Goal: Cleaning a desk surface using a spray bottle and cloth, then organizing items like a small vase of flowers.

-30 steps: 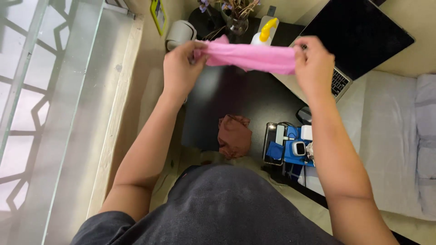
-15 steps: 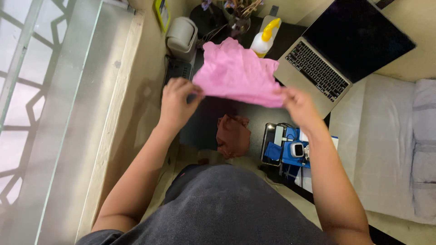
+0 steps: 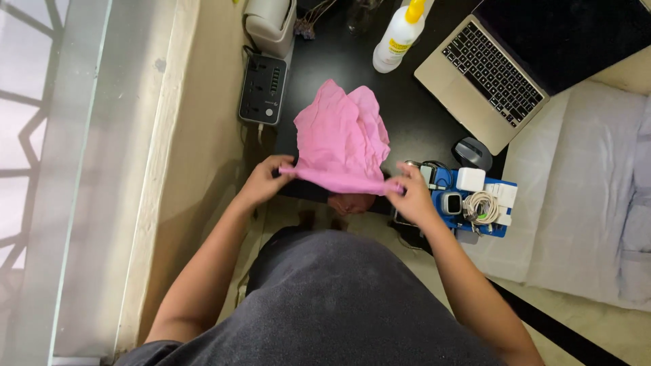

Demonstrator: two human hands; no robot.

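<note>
A pink cloth (image 3: 342, 139) lies spread over the black desk (image 3: 420, 122), its near edge lifted. My left hand (image 3: 266, 179) pinches the cloth's near left corner. At the near right corner, my right hand (image 3: 409, 193) grips the same edge. A brown crumpled cloth (image 3: 351, 202) shows just under the pink cloth's near edge, mostly hidden by it.
A power strip (image 3: 263, 89) and a small grey bin (image 3: 270, 22) stand at the desk's left. A white squeeze bottle with a yellow cap (image 3: 399, 37), an open laptop (image 3: 502, 61), a mouse (image 3: 472, 152) and a blue box of chargers and cables (image 3: 475, 200) lie to the right.
Both hands have brought the pink cloth down from in front of me and toward my body, laying it over the desk. It now covers most of the brown cloth.
</note>
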